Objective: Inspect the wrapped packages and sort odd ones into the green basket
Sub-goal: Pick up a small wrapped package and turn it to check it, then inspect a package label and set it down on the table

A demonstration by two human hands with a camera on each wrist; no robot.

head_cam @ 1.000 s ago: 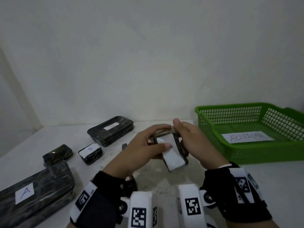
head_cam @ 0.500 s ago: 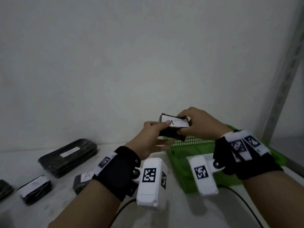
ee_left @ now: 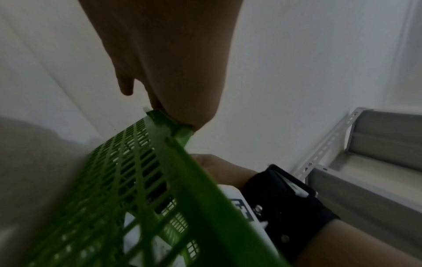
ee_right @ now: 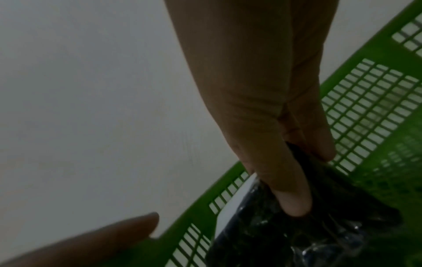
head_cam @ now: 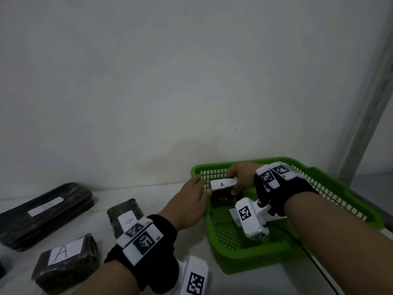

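A small dark wrapped package with a white label marked "A" sits low inside the green basket, near its left wall. My right hand pinches its right end from above. The right wrist view shows the fingers clamped on the shiny dark wrap above the basket mesh. My left hand holds nothing, its straight fingers lying at the basket's left rim. In the left wrist view its fingertips touch the basket's rim.
On the white table to the left lie a long black package, a package labelled "A" and a package labelled "B". A white paper label lies in the basket. A metal shelf post stands at right.
Both hands carried the package right and down from mid-air into the basket. The left hand has let go of it and now rests at the rim.
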